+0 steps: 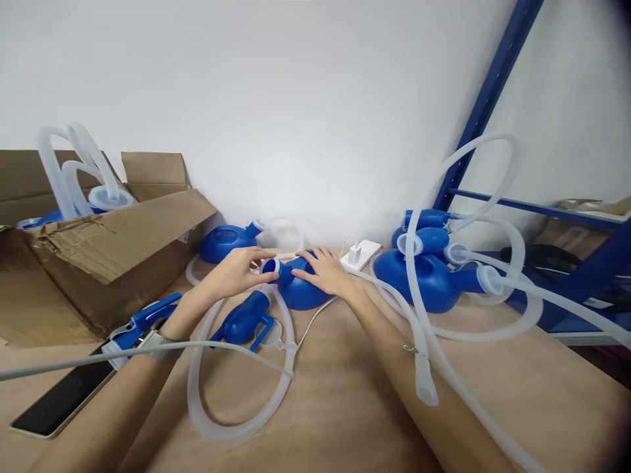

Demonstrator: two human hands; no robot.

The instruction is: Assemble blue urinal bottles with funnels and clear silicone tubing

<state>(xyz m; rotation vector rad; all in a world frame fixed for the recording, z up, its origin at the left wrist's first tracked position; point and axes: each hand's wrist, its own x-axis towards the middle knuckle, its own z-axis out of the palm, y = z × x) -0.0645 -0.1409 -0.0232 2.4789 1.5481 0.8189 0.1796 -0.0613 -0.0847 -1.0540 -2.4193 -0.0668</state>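
A blue plastic bottle (pixel 300 294) with a spout lies on the wooden table (pixel 345 407) in the middle. My right hand (pixel 328 269) rests flat on top of its body, holding it down. My left hand (pixel 236 270) has its fingertips at the bottle's spout opening (pixel 270 266), beside a white ring cap. A translucent hose (pixel 236 430) loops on the table in front of the bottle. A second blue piece (pixel 244 322) with a clip lies just under my left wrist.
An open cardboard box (pixel 98 263) with hoses and blue bottles stands at the left. Several blue bottles with hoses (pixel 434 276) lie at the right, near a blue metal rack (pixel 493 92). A white charger (pixel 359 255), another blue bottle (pixel 224 242) and a dark phone (pixel 59 401) also lie here.
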